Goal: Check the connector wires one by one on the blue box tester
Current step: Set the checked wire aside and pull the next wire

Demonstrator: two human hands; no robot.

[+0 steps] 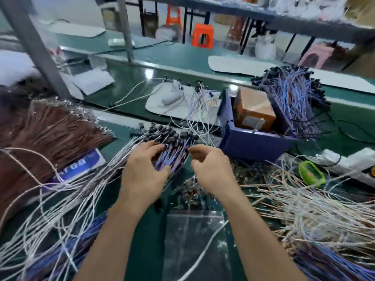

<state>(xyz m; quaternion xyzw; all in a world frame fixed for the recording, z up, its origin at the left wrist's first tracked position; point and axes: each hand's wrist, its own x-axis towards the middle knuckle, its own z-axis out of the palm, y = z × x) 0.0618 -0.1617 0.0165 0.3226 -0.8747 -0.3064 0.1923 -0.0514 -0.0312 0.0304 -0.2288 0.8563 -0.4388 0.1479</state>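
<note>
Left hand: fingers curled over the connector wires, thumb under, gripping the bunch. Right hand: fingers half-curled just beside it; can't tell if they pinch anything. We'd fan the black plugs, pull 1 wire w/ the right, then go to the blue box tester nearby on the right.

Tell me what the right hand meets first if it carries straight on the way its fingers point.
Most likely the bundle of connector wires that the left hand holds: the right hand aims its curled fingers up and left at it, across a small gap. Depth is unclear, so it might pass above.
</note>
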